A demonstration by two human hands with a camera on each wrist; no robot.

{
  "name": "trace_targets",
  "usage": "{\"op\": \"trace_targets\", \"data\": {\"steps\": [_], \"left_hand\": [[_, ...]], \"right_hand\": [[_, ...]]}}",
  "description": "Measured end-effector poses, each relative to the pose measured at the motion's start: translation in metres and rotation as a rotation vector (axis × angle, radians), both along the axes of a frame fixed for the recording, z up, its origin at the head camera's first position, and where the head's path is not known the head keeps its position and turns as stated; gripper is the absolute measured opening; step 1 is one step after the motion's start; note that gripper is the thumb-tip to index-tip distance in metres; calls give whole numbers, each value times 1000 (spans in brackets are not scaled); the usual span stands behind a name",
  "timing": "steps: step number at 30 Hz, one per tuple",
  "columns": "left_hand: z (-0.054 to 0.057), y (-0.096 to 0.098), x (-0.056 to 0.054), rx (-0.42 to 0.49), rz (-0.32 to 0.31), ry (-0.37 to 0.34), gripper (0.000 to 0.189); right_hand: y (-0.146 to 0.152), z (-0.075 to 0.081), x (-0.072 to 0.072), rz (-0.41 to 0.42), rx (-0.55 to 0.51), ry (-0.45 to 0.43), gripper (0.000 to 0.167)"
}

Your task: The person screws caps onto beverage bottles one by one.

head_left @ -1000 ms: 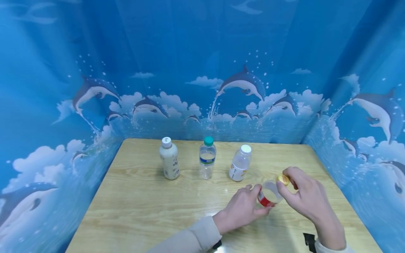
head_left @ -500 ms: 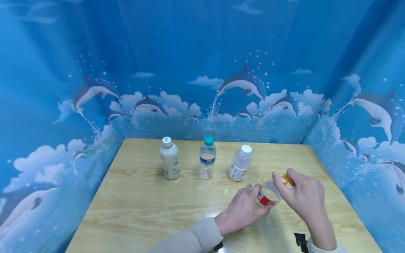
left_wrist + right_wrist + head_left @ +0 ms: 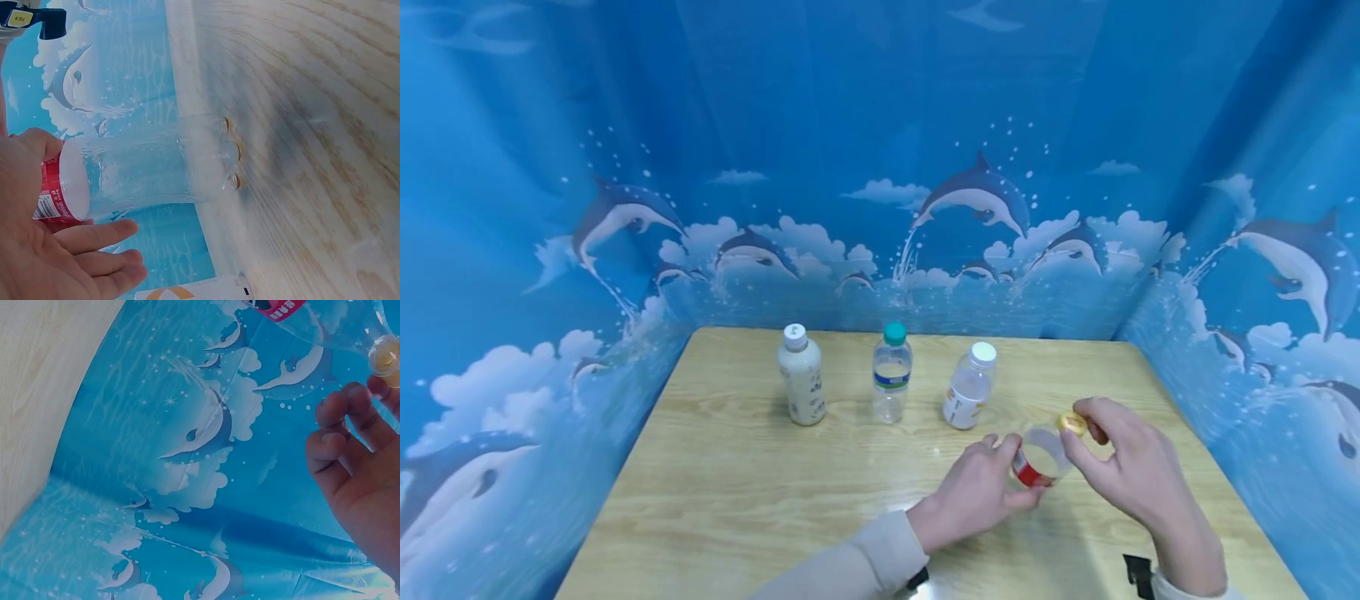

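Observation:
A clear plastic bottle (image 3: 1041,457) with a red label and a yellow cap (image 3: 1071,424) stands at the right of the table. My left hand (image 3: 973,496) grips it round the label from the left, with the thumb on the near side. In the left wrist view the bottle's lobed base (image 3: 231,153) is right at the table surface. My right hand (image 3: 1131,462) pinches the cap between thumb and index finger. Its other fingers (image 3: 331,412) are bent below the bottle neck (image 3: 375,356) in the right wrist view.
Behind the hands stand a whitish bottle (image 3: 805,387) with a white cap, a clear bottle (image 3: 891,400) with a green cap, and a clear bottle (image 3: 964,408) with a white cap. A blue dolphin-print curtain (image 3: 880,167) surrounds the wooden table (image 3: 737,483).
My right hand turned inward over the cap half a second ago, and has now swung back outward. The left hand and the bottle have stayed in place.

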State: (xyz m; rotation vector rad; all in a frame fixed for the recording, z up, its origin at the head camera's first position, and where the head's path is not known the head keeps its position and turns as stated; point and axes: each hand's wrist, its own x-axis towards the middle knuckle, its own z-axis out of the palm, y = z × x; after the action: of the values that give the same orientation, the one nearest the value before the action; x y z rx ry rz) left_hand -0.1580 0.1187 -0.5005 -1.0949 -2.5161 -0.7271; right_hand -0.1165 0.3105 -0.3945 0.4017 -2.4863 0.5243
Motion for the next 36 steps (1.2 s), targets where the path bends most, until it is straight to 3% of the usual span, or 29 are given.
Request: {"op": "trace_targets", "data": {"steps": [7,11,15,18,24,26,31,36], "left_hand": [[0,1,1,21,-6,-60,49],[-2,3,2,36,9,-26,48],[-1,5,2,40,18,12,50],[0,7,1,35,17,11,52],[6,19,-10,7,24,-108,58],[8,26,-15,-12,37,-114,58],[11,43,-28,-37,85,-89,54],[14,57,-41,-54,127,-153,52]], "right_hand": [[-6,-6,-11,6,-37,156,20],[-9,-11,-17,-31,-45,264,25],[-10,-14,-20,-50,-61,301,27],[-8,-13,-20,-59,-54,272,25],[-3,-6,-20,-151,-17,106,22],[0,-2,-21,-189,-9,57,22],[9,3,-32,-235,1,-19,22],[20,5,-46,-247,-3,-92,25]]}}
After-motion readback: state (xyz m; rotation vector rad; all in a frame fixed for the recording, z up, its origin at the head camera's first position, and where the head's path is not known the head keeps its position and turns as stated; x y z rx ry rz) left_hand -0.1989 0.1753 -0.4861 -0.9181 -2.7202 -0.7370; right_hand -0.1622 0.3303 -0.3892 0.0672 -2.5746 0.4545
